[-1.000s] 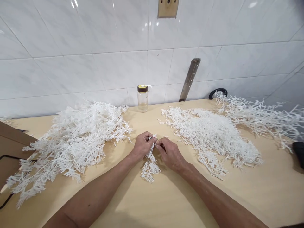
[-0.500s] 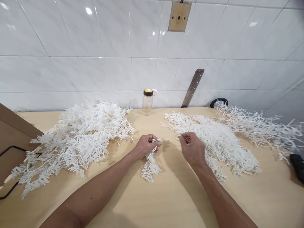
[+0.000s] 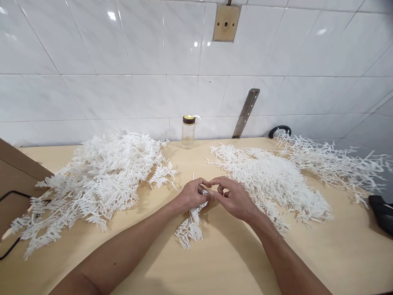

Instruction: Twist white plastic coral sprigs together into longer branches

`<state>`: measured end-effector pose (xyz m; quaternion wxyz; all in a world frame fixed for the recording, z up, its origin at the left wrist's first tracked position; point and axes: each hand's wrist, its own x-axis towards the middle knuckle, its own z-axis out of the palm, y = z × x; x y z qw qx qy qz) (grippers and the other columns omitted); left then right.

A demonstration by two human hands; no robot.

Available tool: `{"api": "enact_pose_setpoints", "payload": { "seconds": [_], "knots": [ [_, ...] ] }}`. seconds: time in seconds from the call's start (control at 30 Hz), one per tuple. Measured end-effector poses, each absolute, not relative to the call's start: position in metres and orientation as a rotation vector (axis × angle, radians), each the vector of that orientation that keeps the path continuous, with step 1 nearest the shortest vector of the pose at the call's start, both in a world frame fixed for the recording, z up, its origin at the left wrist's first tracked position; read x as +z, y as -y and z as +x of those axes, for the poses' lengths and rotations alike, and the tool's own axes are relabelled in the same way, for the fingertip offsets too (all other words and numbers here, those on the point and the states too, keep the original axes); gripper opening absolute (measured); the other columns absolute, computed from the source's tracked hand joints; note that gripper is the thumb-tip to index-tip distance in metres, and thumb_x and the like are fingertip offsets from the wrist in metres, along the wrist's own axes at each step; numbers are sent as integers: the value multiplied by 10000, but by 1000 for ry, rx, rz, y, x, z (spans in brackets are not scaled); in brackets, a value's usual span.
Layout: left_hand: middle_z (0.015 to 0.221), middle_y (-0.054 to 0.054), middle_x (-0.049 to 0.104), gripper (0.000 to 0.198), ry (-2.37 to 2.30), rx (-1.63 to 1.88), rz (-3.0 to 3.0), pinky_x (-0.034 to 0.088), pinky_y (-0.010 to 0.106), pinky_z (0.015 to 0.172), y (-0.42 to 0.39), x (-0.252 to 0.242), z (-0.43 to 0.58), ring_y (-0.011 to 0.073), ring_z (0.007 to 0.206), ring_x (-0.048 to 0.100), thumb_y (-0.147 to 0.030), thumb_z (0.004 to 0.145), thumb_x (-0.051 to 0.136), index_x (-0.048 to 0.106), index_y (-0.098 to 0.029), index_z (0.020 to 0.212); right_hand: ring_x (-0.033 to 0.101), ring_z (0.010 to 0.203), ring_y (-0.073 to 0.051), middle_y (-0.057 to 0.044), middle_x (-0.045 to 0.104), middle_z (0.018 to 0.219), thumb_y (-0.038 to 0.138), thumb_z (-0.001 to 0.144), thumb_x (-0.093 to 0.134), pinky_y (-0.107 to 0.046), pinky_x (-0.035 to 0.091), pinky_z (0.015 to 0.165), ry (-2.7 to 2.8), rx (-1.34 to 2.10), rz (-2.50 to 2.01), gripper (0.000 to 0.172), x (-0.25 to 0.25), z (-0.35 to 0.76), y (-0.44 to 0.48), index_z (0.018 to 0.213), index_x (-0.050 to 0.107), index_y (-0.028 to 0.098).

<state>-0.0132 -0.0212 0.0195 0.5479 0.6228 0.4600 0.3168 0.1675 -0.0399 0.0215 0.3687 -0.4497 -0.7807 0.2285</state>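
My left hand (image 3: 193, 194) is closed around a white branched plastic piece (image 3: 190, 230), whose comb-like sprigs hang below the fingers to the table. Close against its fingertips, my right hand (image 3: 231, 196) has its thumb and index finger curled in on the upper end of the same piece. The fingers hide just where they grip it. On the left lies a big heap of similar branched pieces (image 3: 110, 176), with a few sprigs sticking out towards my left hand. Right of my right hand spreads a pile of short loose white bits (image 3: 270, 180).
Longer bare white branches (image 3: 331, 164) lie at the far right, near a black ring-shaped object (image 3: 280, 131) and a black object (image 3: 380, 213). A clear bottle (image 3: 188, 133) stands by the tiled wall. A cardboard box (image 3: 18, 176) is at the left edge.
My right hand has moved left from the edge of the loose bits to meet my left hand. The left hand keeps its hold on the branched piece. The view has shifted slightly.
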Motion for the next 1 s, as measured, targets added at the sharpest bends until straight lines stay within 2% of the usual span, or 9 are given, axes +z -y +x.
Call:
{"api": "enact_pose_setpoints", "payload": {
  "seconds": [0.1, 0.37, 0.57, 0.67, 0.77, 0.83, 1.0],
  "knots": [
    [759, 1, 694, 297, -1042, 746, 1514, 448, 227, 614, 21, 16, -13, 142, 694, 633, -137, 652, 673, 627, -165, 944, 608, 691, -147, -76, 683, 1009, 372, 910, 568, -290, 513, 616, 2016, 576, -1172, 214, 20, 169, 38, 995, 710, 237],
    [806, 29, 706, 357, -997, 732, 1438, 474, 267, 657, 21, 14, -11, 154, 690, 639, -190, 637, 742, 595, -167, 962, 604, 675, -152, -33, 701, 825, 274, 879, 576, -285, 470, 630, 2086, 589, -1276, 161, 24, 173, 38, 867, 733, 236],
    [1006, 79, 654, 420, -1002, 819, 1476, 478, 293, 772, 12, 18, -19, 172, 866, 620, -280, 650, 790, 618, -150, 1010, 619, 690, -162, -24, 692, 771, 293, 881, 567, -282, 476, 630, 1906, 586, -1308, 158, 22, 173, 36, 845, 693, 204],
    [943, 65, 632, 465, -993, 787, 1447, 459, 275, 729, 8, 27, -28, 143, 798, 593, -362, 692, 782, 611, -144, 1065, 612, 678, -160, -19, 681, 758, 315, 884, 576, -284, 479, 633, 1820, 577, -1306, 158, 19, 175, 34, 859, 689, 206],
    [765, 6, 602, 479, -903, 672, 1329, 397, 237, 600, 6, 34, -36, 95, 617, 528, -409, 706, 776, 599, -152, 1070, 599, 683, -161, -20, 666, 760, 328, 876, 604, -288, 483, 643, 1764, 503, -1277, 148, 15, 175, 33, 873, 699, 215],
    [710, -9, 591, 454, -868, 620, 1262, 359, 225, 570, 6, 36, -40, 77, 566, 493, -399, 682, 799, 617, -149, 1014, 587, 681, -159, -26, 657, 768, 321, 872, 617, -286, 485, 636, 1749, 441, -1255, 136, 13, 173, 32, 875, 707, 220],
    [743, 20, 632, 331, -811, 561, 1188, 345, 225, 587, 5, 37, -43, 82, 609, 515, -376, 654, 820, 672, -137, 830, 584, 690, -157, -42, 656, 803, 292, 894, 598, -264, 488, 591, 1741, 354, -1168, 135, 15, 169, 34, 879, 711, 220]
  ]
}}
